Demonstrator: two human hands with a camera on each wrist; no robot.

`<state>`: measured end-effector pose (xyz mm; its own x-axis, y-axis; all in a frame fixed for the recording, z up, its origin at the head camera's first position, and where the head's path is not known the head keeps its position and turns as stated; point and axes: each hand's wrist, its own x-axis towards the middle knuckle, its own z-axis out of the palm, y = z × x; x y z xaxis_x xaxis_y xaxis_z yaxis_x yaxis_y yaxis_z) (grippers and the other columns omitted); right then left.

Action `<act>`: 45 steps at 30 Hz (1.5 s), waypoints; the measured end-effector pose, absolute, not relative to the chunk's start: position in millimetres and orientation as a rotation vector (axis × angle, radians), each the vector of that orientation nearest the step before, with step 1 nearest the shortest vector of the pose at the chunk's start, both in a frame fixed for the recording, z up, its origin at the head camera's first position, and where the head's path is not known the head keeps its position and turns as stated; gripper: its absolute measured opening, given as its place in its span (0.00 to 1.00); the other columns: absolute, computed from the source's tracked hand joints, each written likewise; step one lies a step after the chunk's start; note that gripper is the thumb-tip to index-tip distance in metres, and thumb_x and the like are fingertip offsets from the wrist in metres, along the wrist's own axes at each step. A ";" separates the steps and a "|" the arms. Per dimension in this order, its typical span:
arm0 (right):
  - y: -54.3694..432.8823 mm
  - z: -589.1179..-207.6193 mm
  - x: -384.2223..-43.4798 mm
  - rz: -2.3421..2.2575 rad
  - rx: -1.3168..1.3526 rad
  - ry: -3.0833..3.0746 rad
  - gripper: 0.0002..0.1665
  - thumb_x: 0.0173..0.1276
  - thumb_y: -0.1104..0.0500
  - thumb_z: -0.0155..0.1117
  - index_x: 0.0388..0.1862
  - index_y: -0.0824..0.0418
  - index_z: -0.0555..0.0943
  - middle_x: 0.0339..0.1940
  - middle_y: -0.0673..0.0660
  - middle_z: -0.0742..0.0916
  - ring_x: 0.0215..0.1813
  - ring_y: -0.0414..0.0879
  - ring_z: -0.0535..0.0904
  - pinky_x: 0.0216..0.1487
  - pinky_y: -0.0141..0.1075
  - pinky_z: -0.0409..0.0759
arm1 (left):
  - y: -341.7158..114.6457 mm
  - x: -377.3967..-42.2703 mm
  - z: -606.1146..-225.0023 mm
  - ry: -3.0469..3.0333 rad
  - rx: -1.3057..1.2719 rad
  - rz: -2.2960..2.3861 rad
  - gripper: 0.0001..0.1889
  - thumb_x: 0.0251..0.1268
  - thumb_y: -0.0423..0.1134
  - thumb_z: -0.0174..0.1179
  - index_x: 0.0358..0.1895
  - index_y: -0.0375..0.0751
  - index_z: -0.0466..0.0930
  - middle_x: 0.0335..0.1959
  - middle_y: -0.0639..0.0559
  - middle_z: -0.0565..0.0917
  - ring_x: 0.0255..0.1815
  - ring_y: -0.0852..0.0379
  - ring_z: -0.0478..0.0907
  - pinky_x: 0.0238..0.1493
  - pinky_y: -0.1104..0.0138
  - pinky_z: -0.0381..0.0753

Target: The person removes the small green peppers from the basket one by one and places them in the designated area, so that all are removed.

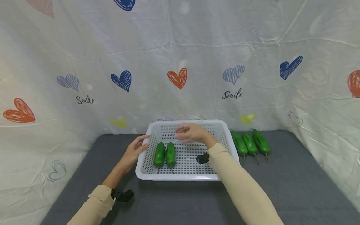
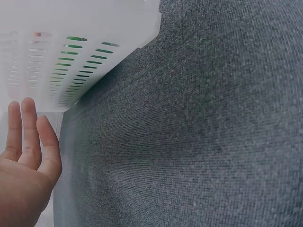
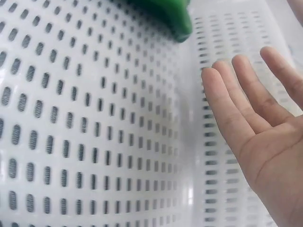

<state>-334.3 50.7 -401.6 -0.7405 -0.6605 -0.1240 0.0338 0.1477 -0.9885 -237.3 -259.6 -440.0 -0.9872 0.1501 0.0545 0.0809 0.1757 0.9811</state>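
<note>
A white plastic basket (image 1: 184, 178) with slotted walls stands on the dark grey cloth. Inside, on its left side, two green peppers (image 1: 159, 154) lie side by side with stems toward the front. My left hand (image 1: 135, 151) is at the basket's left rim, fingers extended along the outside of the wall; in the left wrist view the fingers (image 2: 31, 137) look straight and hold nothing. Over the basket's inside, toward the back, hovers my right hand (image 1: 192, 132). Its fingers (image 3: 258, 94) are spread and empty in the right wrist view, with one pepper (image 3: 170, 16) beyond them.
Three more green peppers (image 1: 250, 143) lie in a row on the grey cloth (image 1: 292, 187), right of the basket. Behind stands a white curtain (image 1: 152, 56) printed with hearts. Both wrists carry black cameras (image 1: 123, 195).
</note>
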 end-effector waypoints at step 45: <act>4.6 -422.0 -321.7 -1.384 -0.502 2.123 0.38 0.56 0.64 0.82 0.65 0.66 0.77 0.62 0.65 0.78 0.60 0.58 0.77 0.43 0.45 0.85 | -260.9 -239.4 -440.4 2.334 0.274 1.982 0.27 0.80 0.44 0.56 0.77 0.47 0.63 0.67 0.31 0.70 0.53 0.42 0.80 0.42 0.55 0.84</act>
